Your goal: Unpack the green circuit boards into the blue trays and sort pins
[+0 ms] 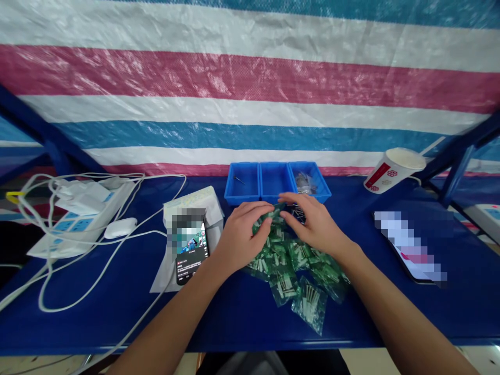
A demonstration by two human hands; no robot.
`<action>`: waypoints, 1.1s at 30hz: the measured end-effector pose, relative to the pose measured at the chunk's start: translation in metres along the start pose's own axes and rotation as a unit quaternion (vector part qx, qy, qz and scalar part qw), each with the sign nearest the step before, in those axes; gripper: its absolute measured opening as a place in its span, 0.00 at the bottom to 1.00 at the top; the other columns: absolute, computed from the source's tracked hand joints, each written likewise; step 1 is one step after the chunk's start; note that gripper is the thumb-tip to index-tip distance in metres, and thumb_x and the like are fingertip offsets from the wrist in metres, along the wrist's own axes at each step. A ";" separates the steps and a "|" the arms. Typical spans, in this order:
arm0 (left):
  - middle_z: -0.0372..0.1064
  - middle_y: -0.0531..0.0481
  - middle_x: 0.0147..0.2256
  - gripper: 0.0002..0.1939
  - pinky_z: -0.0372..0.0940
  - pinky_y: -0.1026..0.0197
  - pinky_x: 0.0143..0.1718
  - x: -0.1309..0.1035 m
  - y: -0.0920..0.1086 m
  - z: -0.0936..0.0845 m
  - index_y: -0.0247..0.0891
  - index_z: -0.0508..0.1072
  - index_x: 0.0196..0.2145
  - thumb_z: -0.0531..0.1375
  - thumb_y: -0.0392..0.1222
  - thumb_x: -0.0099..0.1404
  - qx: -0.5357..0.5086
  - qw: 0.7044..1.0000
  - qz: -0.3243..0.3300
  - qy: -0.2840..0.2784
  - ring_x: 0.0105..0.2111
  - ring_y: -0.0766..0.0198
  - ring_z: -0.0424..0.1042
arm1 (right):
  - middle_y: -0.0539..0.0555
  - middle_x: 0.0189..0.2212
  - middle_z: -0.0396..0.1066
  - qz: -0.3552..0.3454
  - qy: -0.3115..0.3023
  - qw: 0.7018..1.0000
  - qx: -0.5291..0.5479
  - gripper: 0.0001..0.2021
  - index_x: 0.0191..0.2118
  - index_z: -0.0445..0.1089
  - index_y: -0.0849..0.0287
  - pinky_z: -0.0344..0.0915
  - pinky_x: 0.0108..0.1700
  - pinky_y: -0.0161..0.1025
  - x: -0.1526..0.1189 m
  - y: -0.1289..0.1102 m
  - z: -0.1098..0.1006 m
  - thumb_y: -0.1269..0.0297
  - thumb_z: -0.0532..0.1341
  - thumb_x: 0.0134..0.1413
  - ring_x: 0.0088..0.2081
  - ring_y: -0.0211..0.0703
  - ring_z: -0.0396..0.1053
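Small clear green plastic bags (283,284) holding screws and pale plugs lie in a pile on the blue table. My left hand (246,234) is curled at the far side of the pile, with a green plastic bag (276,212) between its thumb and fingers. Facing it, my right hand (318,224) has its thumb and forefinger apart, close to the same bag. Loose screws (297,212) lie partly hidden behind my right hand. Just beyond my hands stands a blue three-compartment tray (276,179), with one screw (239,180) in its left compartment.
A clear bag of small metal parts (303,183) sits in the tray's right compartment. To the left are a lit phone (191,250) against a tissue pack (191,203), a power strip (78,224) and tangled white cables. A paper cup (390,172) and another phone (408,250) are right.
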State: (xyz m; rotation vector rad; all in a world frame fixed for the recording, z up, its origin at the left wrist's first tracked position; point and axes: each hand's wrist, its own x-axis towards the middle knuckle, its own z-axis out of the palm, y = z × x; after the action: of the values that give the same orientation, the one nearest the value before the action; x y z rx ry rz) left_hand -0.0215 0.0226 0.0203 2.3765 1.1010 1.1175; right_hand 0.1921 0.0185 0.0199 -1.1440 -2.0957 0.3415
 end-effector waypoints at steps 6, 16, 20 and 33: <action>0.77 0.46 0.47 0.09 0.73 0.55 0.44 -0.001 0.007 -0.008 0.42 0.77 0.45 0.58 0.40 0.70 -0.159 0.985 -0.067 -0.007 0.42 0.60 0.76 | 0.50 0.27 0.68 0.130 -0.070 0.976 0.159 0.16 0.34 0.71 0.57 0.58 0.29 0.38 0.003 0.000 -0.001 0.49 0.62 0.62 0.27 0.38 0.61; 0.66 0.54 0.23 0.17 0.61 0.63 0.27 -0.005 0.014 0.007 0.37 0.69 0.31 0.55 0.52 0.72 -0.227 0.953 -0.193 -0.051 0.24 0.67 0.66 | 0.45 0.22 0.57 0.187 -0.024 0.917 0.352 0.19 0.27 0.66 0.57 0.53 0.28 0.37 0.004 -0.009 0.005 0.48 0.64 0.59 0.25 0.36 0.53; 0.64 0.55 0.23 0.19 0.60 0.64 0.28 -0.004 0.016 0.007 0.37 0.67 0.28 0.52 0.52 0.73 -0.266 0.940 -0.200 -0.068 0.25 0.68 0.65 | 0.47 0.24 0.64 0.174 -0.041 0.914 0.364 0.17 0.30 0.70 0.56 0.59 0.31 0.38 0.004 -0.016 0.005 0.48 0.62 0.62 0.28 0.39 0.61; 0.64 0.53 0.23 0.25 0.60 0.60 0.31 -0.005 0.019 0.005 0.38 0.66 0.24 0.48 0.55 0.74 -0.298 0.930 -0.191 -0.097 0.25 0.65 0.64 | 0.47 0.20 0.58 0.225 -0.050 0.897 0.376 0.26 0.23 0.60 0.56 0.56 0.28 0.38 -0.002 -0.023 0.009 0.42 0.54 0.65 0.24 0.37 0.55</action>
State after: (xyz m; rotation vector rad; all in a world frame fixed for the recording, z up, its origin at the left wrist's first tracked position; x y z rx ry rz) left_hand -0.0102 0.0068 0.0245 1.6707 0.9296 0.8902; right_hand 0.1722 0.0049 0.0250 -1.1031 -1.4977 1.3215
